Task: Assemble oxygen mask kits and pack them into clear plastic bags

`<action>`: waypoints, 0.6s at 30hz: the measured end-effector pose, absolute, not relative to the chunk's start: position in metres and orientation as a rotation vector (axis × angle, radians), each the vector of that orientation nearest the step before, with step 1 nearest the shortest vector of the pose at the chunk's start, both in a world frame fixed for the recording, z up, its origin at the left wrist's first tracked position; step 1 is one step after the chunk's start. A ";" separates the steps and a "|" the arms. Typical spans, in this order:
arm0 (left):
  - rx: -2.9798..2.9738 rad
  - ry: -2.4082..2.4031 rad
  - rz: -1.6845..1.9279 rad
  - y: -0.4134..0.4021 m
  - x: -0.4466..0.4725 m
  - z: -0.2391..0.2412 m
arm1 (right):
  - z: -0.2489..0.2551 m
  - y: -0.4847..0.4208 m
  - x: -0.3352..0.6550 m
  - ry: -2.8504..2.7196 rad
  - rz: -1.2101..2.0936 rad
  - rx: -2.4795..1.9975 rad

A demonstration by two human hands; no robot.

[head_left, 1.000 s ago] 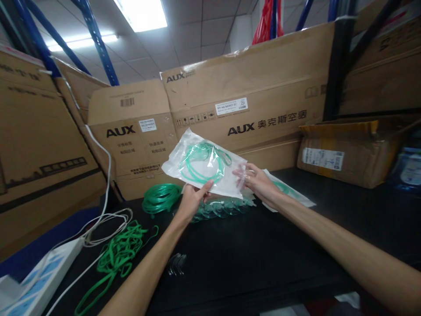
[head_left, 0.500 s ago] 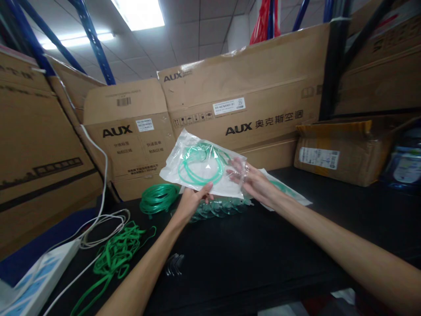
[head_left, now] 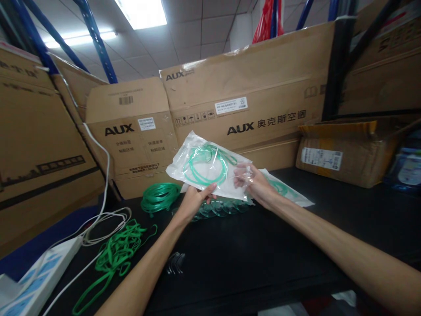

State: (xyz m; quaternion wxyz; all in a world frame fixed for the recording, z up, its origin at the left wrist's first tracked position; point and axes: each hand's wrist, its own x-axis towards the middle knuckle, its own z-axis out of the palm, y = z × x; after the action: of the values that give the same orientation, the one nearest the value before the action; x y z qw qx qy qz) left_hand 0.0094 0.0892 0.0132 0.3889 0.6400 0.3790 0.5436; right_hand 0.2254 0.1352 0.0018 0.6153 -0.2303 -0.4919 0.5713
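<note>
The clear-faced green-tubing pouch sits above the black work surface, long axis sloping down rightward, left hand pinching its lower edge, right hand curled at its right end, closure indeterminable.

The pouch is between the left hand and right hand, before the cartons. Behind its lower edge, a row of masks lies on the table, the tubing coil to their left, a second pouch to their right. The strap heap lies between the left arm and power strip, the small strips right of that arm. At right stands an open box, a bottle beside it
</note>
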 end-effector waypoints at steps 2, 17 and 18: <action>1.636 0.975 1.379 0.088 0.009 0.013 | 0.002 0.137 0.227 -1.106 1.279 -0.540; 1.715 1.006 1.310 0.087 0.009 0.014 | 0.005 0.136 0.227 -1.198 1.315 -0.550; 1.711 1.006 1.308 0.086 0.009 0.015 | 0.005 0.136 0.227 -1.182 1.290 -0.537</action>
State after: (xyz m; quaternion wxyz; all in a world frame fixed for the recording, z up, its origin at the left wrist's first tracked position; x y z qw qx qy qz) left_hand 0.0091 0.0864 0.0148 0.3730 0.6679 0.3926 0.5105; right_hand 0.2266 0.1363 0.0049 0.6098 -0.2325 -0.5119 0.5586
